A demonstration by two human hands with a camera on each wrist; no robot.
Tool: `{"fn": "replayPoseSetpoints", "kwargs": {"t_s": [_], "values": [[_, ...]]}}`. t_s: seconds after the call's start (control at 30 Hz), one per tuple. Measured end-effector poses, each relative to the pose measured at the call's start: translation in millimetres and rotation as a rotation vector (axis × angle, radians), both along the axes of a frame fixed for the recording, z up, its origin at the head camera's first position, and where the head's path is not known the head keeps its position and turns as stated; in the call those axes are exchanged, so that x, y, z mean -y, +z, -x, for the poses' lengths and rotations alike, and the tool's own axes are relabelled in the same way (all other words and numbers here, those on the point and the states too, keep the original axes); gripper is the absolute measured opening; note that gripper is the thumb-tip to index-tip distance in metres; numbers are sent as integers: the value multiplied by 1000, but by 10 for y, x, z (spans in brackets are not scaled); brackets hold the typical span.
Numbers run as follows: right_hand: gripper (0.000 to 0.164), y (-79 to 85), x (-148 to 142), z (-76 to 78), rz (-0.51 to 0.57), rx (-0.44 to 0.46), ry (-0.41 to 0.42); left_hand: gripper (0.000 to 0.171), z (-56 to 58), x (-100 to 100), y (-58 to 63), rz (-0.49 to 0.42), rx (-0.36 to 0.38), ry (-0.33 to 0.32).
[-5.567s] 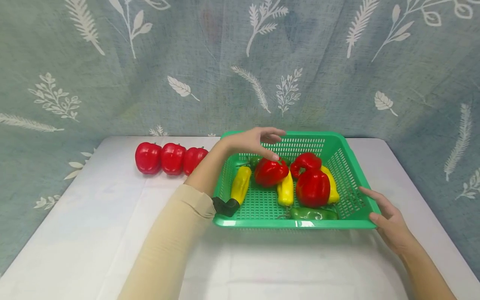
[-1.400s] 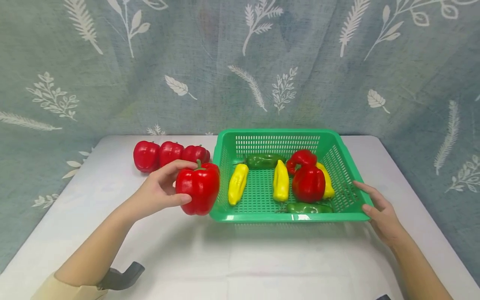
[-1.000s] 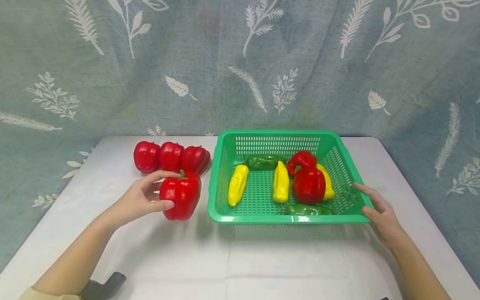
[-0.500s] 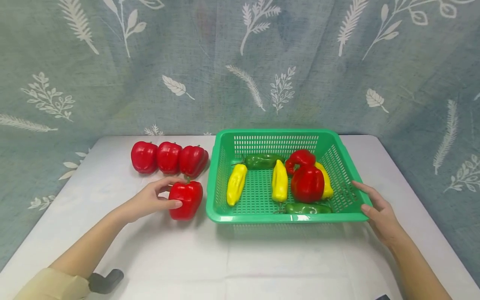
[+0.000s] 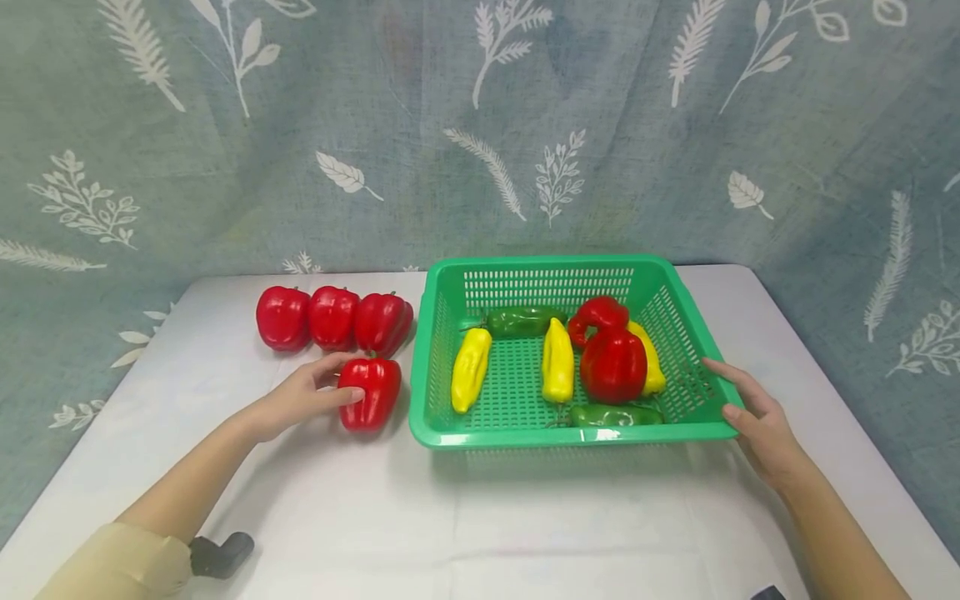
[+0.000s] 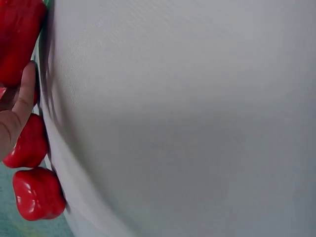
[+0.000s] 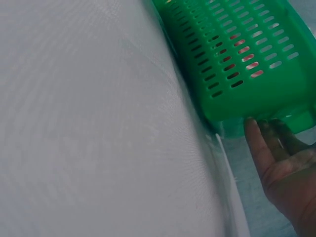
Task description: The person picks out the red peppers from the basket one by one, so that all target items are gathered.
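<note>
With 12 o'clock toward the leaf-patterned fabric [image 5: 420, 225], I see the red bell pepper [image 5: 380, 396] in the left fingers [image 5: 330, 365] hemmed in: three more red bell peppers [image 5: 332, 318] crowd it from 10 to 12 o'clock, and a green plastic basket [image 5: 517, 440] walls off 3 o'clock, leaving only a narrow gap. Wide open surface [image 5: 405, 517] runs from 5 to 7 o'clock. Inside the basket, bare floor opens between two yellow peppers [image 5: 470, 371]; a clump of red and yellow peppers [image 5: 613, 367] blocks its 3 o'clock side, and the right fingers [image 5: 731, 375] occupy its rim at 4 o'clock.
</note>
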State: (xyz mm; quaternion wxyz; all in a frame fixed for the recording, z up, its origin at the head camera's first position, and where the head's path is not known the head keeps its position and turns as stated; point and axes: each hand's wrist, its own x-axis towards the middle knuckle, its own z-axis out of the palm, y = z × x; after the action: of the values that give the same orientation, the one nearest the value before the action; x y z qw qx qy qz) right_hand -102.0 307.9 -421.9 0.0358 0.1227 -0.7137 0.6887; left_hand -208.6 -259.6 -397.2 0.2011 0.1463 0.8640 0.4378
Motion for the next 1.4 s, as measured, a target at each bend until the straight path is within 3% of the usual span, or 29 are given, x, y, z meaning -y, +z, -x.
{"fn": "replayPoseSetpoints", "kwargs": {"t_s": [0.33,0.7,1.13,1.4], "values": [[46,0,15,4,5,-5,-4,77,52,36,-41,-12,74,66],[46,-7,-2,7,0,-6,-1,69,37,105,-52,-98,23,112],[45,5,22,-11,11,-11,0,71,57,105,245,-80,-110,125],[46,16,-16,5,14,11,31,71,146,-41,399,-105,-128,158]]}}
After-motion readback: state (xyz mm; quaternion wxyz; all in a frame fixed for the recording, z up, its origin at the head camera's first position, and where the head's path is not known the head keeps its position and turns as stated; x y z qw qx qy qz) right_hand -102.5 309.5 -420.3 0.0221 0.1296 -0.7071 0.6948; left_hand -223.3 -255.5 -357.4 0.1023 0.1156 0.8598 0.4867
